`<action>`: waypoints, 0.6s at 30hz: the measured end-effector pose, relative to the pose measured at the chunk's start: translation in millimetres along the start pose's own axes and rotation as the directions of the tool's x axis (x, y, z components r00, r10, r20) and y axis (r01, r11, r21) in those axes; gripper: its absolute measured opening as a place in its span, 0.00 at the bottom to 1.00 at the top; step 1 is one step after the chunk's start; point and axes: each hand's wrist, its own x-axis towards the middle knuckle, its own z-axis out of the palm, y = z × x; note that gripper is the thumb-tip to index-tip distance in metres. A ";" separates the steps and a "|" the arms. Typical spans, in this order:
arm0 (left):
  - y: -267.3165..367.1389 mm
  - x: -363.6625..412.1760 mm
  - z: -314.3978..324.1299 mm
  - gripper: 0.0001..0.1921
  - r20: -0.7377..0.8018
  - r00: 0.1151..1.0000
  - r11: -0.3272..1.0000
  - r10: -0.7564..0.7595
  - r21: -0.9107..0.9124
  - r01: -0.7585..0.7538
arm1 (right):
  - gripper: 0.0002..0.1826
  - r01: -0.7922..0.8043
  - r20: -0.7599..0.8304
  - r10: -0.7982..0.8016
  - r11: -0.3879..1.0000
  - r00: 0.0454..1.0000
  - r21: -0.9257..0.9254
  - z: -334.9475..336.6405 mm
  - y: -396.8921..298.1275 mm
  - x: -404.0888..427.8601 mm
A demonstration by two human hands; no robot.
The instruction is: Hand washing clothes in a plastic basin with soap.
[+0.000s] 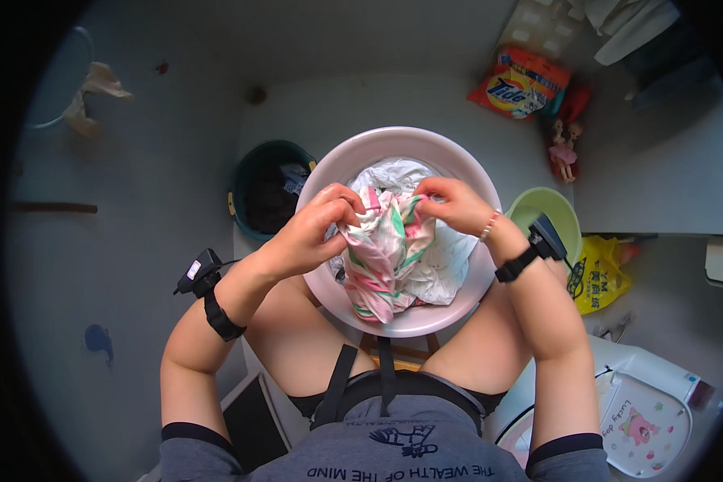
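A pale pink plastic basin (400, 140) stands before me between my knees, with white wet-looking laundry (452, 265) inside. Over it I hold up a white cloth garment with pink and green stripes (385, 247). My left hand (322, 226) grips the garment's left side between thumb and fingers. At its upper right, my right hand (449, 205) pinches the bunched fabric. The lower end of the garment hangs down near the basin's front rim. The cloth's exact kind is hidden by its folds.
Left of the basin is a dark green bucket (241, 181) with dark cloth. A light green basin (554, 202) and a yellow plastic bag (599, 277) sit to the right. Beyond are a Tide detergent bag (518, 84) and a doll (563, 150). A toilet (644, 422) is at my lower right.
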 end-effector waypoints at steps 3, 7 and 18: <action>4.2 -12.9 0.5 0.07 -0.133 0.991 0.997 -0.015 -0.078 0.005 | 0.08 0.109 -0.072 -0.087 0.907 0.994 0.408 -10.9 -33.6 -34.7; 35.2 -10.0 -1.9 0.05 -0.260 0.966 0.958 -0.006 -0.279 -0.069 | 0.06 0.266 -0.066 -0.292 0.723 0.954 0.638 -0.6 -89.8 -58.7; 90.4 11.1 15.8 0.09 -0.603 0.781 0.984 0.162 0.044 -0.170 | 0.12 0.377 -0.389 -0.193 0.793 0.901 0.478 25.4 -139.4 -61.2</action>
